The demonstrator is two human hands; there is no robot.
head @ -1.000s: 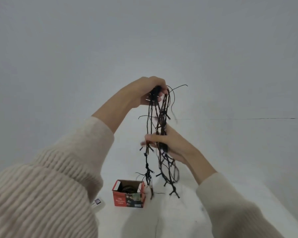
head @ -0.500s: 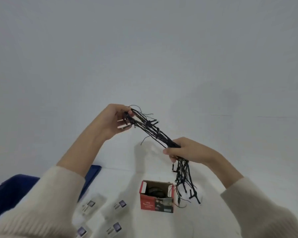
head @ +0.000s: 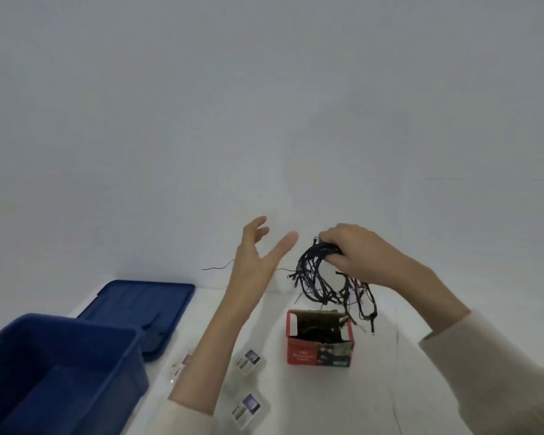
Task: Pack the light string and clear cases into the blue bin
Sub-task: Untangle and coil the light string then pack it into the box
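Note:
My right hand [head: 358, 251] grips the top of a bundled black light string [head: 324, 284], whose loops dangle just above an open red cardboard box [head: 319, 351]. To its left, my left hand [head: 256, 262] is raised with fingers spread and holds nothing. A thin loose strand runs from the bundle leftward behind that hand. The blue bin [head: 44, 372] stands open at the lower left. Three clear cases with printed labels [head: 248, 361] [head: 247, 409] [head: 181, 364] lie on the white table between the bin and the box; my left forearm partly hides one.
The bin's blue lid [head: 145, 301] lies flat behind the bin. A white wall rises behind the white table [head: 390, 387].
My left hand has let go of the string and opened. My right hand has gathered the string into a bundle and lowered it over the red box. The view has tilted down, showing bin and lid.

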